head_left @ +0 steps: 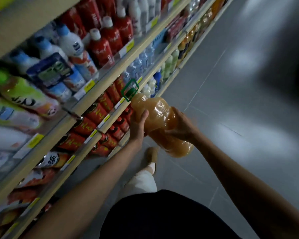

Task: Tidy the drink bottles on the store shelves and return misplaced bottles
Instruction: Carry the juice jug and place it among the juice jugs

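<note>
Big orange jug (160,125) sits center frame, off the shelves (86,107), carried out over the floor (231,94). Likely misplaced and heavy, hence 2 hands: left hand (138,125) clasps its side, right hand (181,125) wraps the opposite side. Clear ribbed plastic, cloudy amber liquid, green cap with loop handle (130,89), tilted toward the shelves.

Both hands carry a big orange drink bottle (160,121) just off the shelf unit (100,100), out over the grey floor (240,100). Left hand (138,125) grips the side nearer the shelves; right hand (181,125) wraps the far side. Green cap and handle (130,90) point toward the shelf edge. On the shelves: red bottles (109,38) higher up, red-labelled cans (95,112) level with the carried bottle. Picture blurred; labels unreadable.
</note>
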Demonstrator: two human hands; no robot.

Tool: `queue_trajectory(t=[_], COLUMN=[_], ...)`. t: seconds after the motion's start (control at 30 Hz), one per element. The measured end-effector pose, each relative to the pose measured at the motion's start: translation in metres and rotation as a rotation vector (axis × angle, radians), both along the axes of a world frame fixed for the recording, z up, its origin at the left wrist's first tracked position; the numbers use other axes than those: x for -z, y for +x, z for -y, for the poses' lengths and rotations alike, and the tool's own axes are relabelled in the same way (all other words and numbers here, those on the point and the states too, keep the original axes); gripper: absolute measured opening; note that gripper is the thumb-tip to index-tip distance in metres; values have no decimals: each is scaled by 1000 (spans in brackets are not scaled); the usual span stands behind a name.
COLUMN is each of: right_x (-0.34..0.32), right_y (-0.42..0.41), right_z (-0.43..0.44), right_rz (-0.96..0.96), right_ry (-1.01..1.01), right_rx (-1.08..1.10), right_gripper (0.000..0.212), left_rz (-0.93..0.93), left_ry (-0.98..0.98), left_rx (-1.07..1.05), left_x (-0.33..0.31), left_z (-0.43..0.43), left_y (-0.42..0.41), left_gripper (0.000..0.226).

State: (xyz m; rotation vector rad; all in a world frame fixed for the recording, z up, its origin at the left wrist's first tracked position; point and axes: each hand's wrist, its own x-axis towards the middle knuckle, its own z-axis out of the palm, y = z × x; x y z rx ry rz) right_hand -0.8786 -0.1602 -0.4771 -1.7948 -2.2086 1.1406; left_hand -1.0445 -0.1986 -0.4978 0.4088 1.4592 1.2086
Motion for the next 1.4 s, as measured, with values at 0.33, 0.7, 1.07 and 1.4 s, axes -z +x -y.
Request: queue_trajectory(t=[0.33,0.7,1.07,1.4], right_x=[-13,-10,-33,-12], right_y=[89,260,425,526], right_z=[-165,-350,-573,-798], right_rz=[44,-19,45,89], right_ry=[57,119,109,96], right_rx=[247,379,297,239], right_gripper=[99,84,93,94], left_rz=[-83,-78,-81,-5], left_ry=[39,22,89,56], left_rx=[225,376,346,254], left_x=[-20,-20,-39,-8], left_z=[-205,-416,-628,-841], left_y=[86,260,417,521], left_gripper=[58,57,61,61])
